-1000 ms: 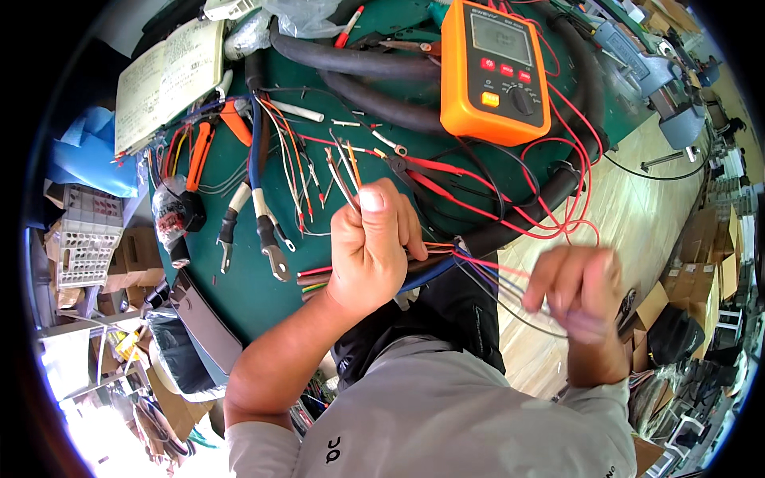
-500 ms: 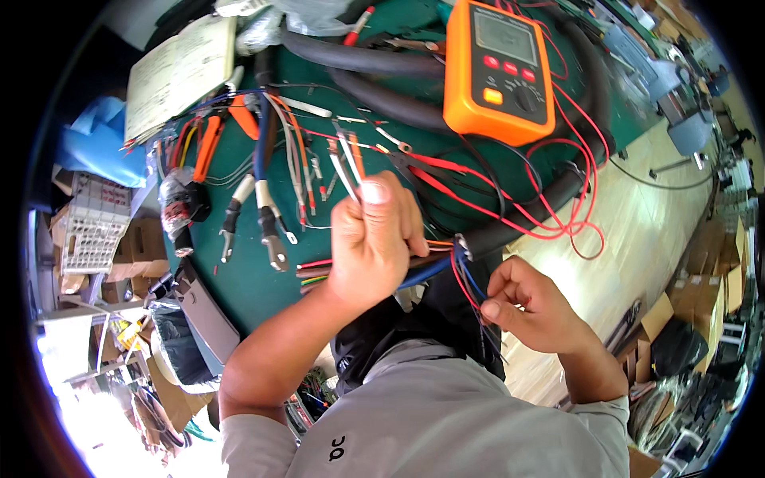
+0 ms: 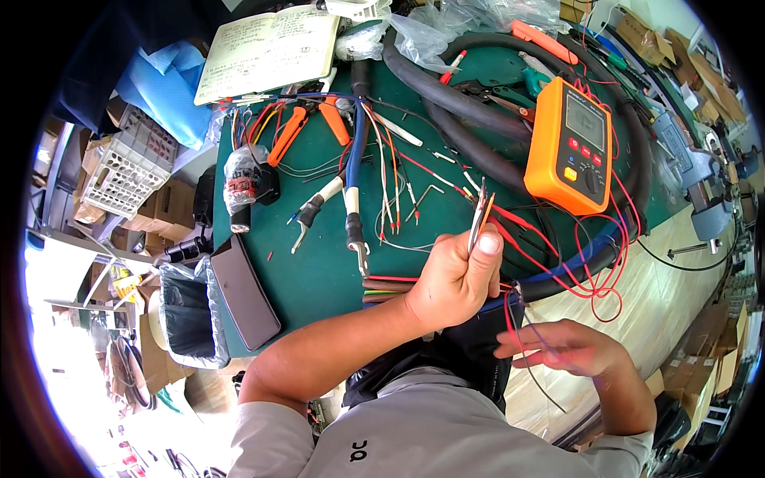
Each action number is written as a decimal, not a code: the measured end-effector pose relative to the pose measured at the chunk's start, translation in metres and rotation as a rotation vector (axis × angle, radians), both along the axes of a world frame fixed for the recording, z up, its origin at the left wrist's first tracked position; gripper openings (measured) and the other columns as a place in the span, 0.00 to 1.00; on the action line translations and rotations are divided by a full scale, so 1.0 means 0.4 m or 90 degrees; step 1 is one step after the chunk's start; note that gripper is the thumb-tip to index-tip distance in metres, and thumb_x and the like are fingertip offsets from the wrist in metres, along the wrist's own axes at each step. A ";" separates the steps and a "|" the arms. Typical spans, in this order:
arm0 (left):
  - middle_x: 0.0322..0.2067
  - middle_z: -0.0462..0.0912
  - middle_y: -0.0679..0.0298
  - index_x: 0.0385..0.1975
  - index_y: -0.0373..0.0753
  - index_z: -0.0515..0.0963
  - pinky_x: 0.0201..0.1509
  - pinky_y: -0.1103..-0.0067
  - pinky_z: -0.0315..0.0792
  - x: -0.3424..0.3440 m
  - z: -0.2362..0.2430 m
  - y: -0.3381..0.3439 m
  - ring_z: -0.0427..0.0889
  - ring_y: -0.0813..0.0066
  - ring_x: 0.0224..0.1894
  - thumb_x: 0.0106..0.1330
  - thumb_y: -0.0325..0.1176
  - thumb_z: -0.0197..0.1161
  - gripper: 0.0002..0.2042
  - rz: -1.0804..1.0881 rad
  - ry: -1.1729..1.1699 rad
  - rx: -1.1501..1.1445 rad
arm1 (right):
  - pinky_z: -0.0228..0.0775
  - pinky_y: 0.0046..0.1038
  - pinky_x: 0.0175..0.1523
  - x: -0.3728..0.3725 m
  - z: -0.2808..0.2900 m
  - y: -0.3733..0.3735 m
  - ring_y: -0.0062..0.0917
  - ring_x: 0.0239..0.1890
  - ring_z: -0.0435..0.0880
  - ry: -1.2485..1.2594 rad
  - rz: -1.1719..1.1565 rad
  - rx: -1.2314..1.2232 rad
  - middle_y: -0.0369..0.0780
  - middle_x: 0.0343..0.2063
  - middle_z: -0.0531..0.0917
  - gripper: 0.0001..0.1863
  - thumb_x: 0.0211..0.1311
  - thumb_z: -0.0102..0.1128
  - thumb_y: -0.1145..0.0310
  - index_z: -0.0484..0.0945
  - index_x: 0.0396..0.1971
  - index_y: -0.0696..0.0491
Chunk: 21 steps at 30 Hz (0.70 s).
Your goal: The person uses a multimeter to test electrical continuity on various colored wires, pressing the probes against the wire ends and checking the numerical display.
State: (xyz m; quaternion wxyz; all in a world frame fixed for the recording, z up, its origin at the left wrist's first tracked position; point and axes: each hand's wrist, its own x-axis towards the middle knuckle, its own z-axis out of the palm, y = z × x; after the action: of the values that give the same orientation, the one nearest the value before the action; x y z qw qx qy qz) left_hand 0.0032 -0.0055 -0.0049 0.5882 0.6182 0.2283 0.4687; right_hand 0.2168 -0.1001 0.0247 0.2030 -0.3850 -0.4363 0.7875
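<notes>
My left hand (image 3: pixel 456 277) is closed, thumb uppermost, around a small bunch of thin wires (image 3: pixel 480 213) whose ends stick up past the thumb. Just right of it, a thick black-sleeved cable (image 3: pixel 558 280) ends in several coloured wires. From that end a thin red wire (image 3: pixel 514 327) and a grey wire (image 3: pixel 544 387) hang down. My right hand (image 3: pixel 570 347) is beside these hanging wires, its fingers stretched out and partly smeared by motion. A blurred blue wire crosses in front of its fingers. More coloured wire ends (image 3: pixel 386 291) lie left of my left hand.
On the green table (image 3: pixel 311 299) are an orange meter (image 3: pixel 570 147) with red leads, orange-handled pliers (image 3: pixel 288 135), lugged cables (image 3: pixel 355 215), an open notebook (image 3: pixel 271 52) and a brown case (image 3: pixel 245 292). A lined bin (image 3: pixel 191 311) stands left; a vise (image 3: pixel 693 163) is at right.
The view has shifted, so the table appears further right. My right hand has gone from curled fingers by the hanging wires to stretched fingers. My left hand keeps its hold on the wires.
</notes>
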 end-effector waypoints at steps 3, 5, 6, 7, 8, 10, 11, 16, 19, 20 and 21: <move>0.15 0.66 0.65 0.18 0.36 0.61 0.20 0.82 0.64 -0.001 0.005 -0.001 0.70 0.78 0.14 0.76 0.42 0.37 0.22 -0.001 -0.001 0.021 | 0.75 0.38 0.53 -0.058 -0.008 0.002 0.40 0.50 0.80 0.088 -0.219 -0.186 0.52 0.45 0.79 0.29 0.71 0.42 0.50 0.72 0.48 0.65; 0.14 0.66 0.65 0.18 0.36 0.61 0.19 0.82 0.64 -0.001 0.006 -0.002 0.71 0.78 0.14 0.76 0.42 0.38 0.23 0.001 -0.005 0.014 | 0.79 0.44 0.46 -0.053 -0.052 -0.014 0.45 0.43 0.83 0.117 -0.307 -0.187 0.54 0.38 0.81 0.30 0.72 0.38 0.50 0.74 0.45 0.66; 0.14 0.66 0.65 0.18 0.36 0.61 0.19 0.82 0.64 0.000 0.006 -0.002 0.71 0.78 0.14 0.76 0.42 0.38 0.23 0.000 -0.005 0.019 | 0.81 0.46 0.42 -0.052 -0.071 -0.024 0.47 0.39 0.85 0.128 -0.348 -0.188 0.55 0.34 0.83 0.30 0.72 0.36 0.50 0.74 0.43 0.66; 0.14 0.66 0.65 0.18 0.36 0.61 0.19 0.82 0.64 0.001 0.008 -0.003 0.71 0.78 0.14 0.76 0.42 0.38 0.23 -0.001 -0.005 0.023 | 0.82 0.47 0.36 -0.061 -0.080 -0.039 0.48 0.32 0.85 0.137 -0.421 -0.249 0.55 0.28 0.83 0.28 0.72 0.37 0.51 0.75 0.38 0.64; 0.14 0.66 0.65 0.18 0.36 0.61 0.19 0.82 0.64 0.003 0.010 -0.002 0.71 0.78 0.14 0.76 0.42 0.38 0.23 -0.003 -0.006 0.028 | 0.82 0.44 0.34 -0.068 -0.074 -0.053 0.44 0.30 0.85 0.093 -0.437 -0.224 0.54 0.27 0.83 0.26 0.72 0.38 0.53 0.75 0.37 0.63; 0.14 0.66 0.65 0.18 0.36 0.61 0.19 0.82 0.63 0.003 0.011 -0.001 0.71 0.78 0.14 0.76 0.41 0.38 0.23 -0.003 -0.004 0.019 | 0.81 0.35 0.37 -0.093 -0.055 -0.074 0.36 0.31 0.85 -0.040 -0.432 -0.070 0.48 0.28 0.82 0.15 0.71 0.48 0.62 0.72 0.38 0.62; 0.14 0.66 0.65 0.18 0.36 0.61 0.19 0.82 0.63 0.004 0.009 0.001 0.70 0.78 0.14 0.76 0.41 0.38 0.23 -0.005 -0.004 0.014 | 0.79 0.31 0.38 -0.105 -0.076 -0.085 0.33 0.31 0.85 -0.122 -0.445 0.087 0.46 0.28 0.82 0.12 0.68 0.52 0.67 0.70 0.40 0.62; 0.15 0.64 0.65 0.20 0.37 0.61 0.19 0.83 0.62 0.006 -0.004 -0.002 0.70 0.78 0.14 0.76 0.39 0.38 0.20 0.012 -0.043 0.050 | 0.75 0.24 0.37 -0.133 -0.141 -0.094 0.24 0.29 0.83 -0.338 -0.434 0.513 0.42 0.29 0.82 0.32 0.58 0.63 0.75 0.57 0.59 0.63; 0.15 0.64 0.66 0.20 0.37 0.61 0.18 0.83 0.63 0.008 -0.001 0.003 0.70 0.78 0.15 0.76 0.39 0.39 0.20 0.010 -0.041 0.053 | 0.73 0.21 0.32 -0.146 -0.065 -0.051 0.20 0.23 0.80 -0.324 -0.340 0.358 0.40 0.24 0.81 0.40 0.55 0.68 0.72 0.54 0.64 0.59; 0.15 0.64 0.66 0.20 0.37 0.61 0.18 0.83 0.63 0.007 -0.004 0.003 0.70 0.78 0.15 0.76 0.39 0.39 0.20 0.012 -0.040 0.057 | 0.72 0.20 0.31 -0.154 -0.042 -0.037 0.19 0.22 0.80 -0.301 -0.314 0.281 0.39 0.23 0.81 0.40 0.55 0.68 0.71 0.55 0.64 0.58; 0.15 0.64 0.66 0.20 0.37 0.61 0.18 0.83 0.63 0.006 -0.005 0.003 0.70 0.78 0.15 0.76 0.39 0.39 0.20 0.011 -0.043 0.061 | 0.69 0.17 0.28 -0.158 -0.034 -0.028 0.14 0.20 0.77 -0.261 -0.327 0.262 0.37 0.20 0.79 0.34 0.53 0.70 0.73 0.63 0.59 0.56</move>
State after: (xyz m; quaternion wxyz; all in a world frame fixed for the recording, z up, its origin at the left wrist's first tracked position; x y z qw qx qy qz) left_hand 0.0058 -0.0042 -0.0070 0.5612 0.6275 0.1911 0.5048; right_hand 0.1535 -0.1114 0.0112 0.3751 -0.5822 -0.5060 0.5141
